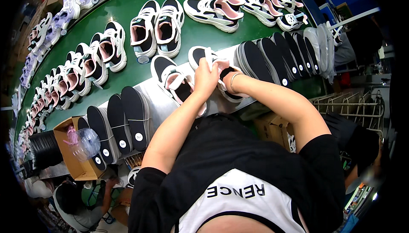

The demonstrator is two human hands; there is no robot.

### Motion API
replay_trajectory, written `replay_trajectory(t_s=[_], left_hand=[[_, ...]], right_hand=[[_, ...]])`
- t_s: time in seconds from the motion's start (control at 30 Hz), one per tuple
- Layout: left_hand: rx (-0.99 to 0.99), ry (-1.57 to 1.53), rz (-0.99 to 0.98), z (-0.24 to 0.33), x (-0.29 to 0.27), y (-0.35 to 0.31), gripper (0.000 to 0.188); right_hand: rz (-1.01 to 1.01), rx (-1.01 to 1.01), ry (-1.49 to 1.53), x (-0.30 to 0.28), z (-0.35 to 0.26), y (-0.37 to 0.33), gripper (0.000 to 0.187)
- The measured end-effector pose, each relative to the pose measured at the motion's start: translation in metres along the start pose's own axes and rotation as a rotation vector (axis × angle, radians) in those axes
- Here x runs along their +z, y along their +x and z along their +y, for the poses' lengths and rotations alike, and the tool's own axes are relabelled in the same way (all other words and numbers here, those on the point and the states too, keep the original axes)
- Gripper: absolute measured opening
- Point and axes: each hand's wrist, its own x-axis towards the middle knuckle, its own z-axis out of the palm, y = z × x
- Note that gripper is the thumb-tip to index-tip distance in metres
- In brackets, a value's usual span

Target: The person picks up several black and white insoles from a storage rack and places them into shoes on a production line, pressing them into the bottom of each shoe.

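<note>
A black-and-white sneaker (196, 56) with pink lining lies on the metal edge of the table, toe pointing away from me. My left hand (206, 80) is closed on its white tongue, pulling it up at the opening. My right hand (235, 84) reaches into the shoe from the heel side; its fingers are hidden inside. Something black shows by the right wrist at the opening, and I cannot make out what it is. To the left, touching my left forearm's side, rests a matching sneaker (161, 66) with its tongue folded open.
Stacks of black insoles stand to the right (251, 58) and left (134, 105). Finished-looking sneakers (169, 24) line the green table (128, 5). An open cardboard box (70, 156) with a clear plastic container sits at left. A wire rack (353, 105) stands at right; other people are nearby.
</note>
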Motion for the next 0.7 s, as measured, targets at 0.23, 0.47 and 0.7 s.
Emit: replay_trajectory(t_s=[0.23, 0.47, 0.7], left_hand=[[0.080, 0.126, 0.021, 0.012, 0.004, 0.000, 0.025], [0.077, 0.135, 0.038, 0.003, 0.008, 0.002, 0.025], [0.075, 0.177, 0.038, 0.013, 0.012, 0.002, 0.025]], right_hand=[[0.428, 0.228, 0.254, 0.014, -0.005, -0.020, 0.020], [0.299, 0.091, 0.336, 0.019, -0.004, -0.065, 0.031], [0.243, 0.053, 0.370, 0.045, 0.006, -0.050, 0.030]])
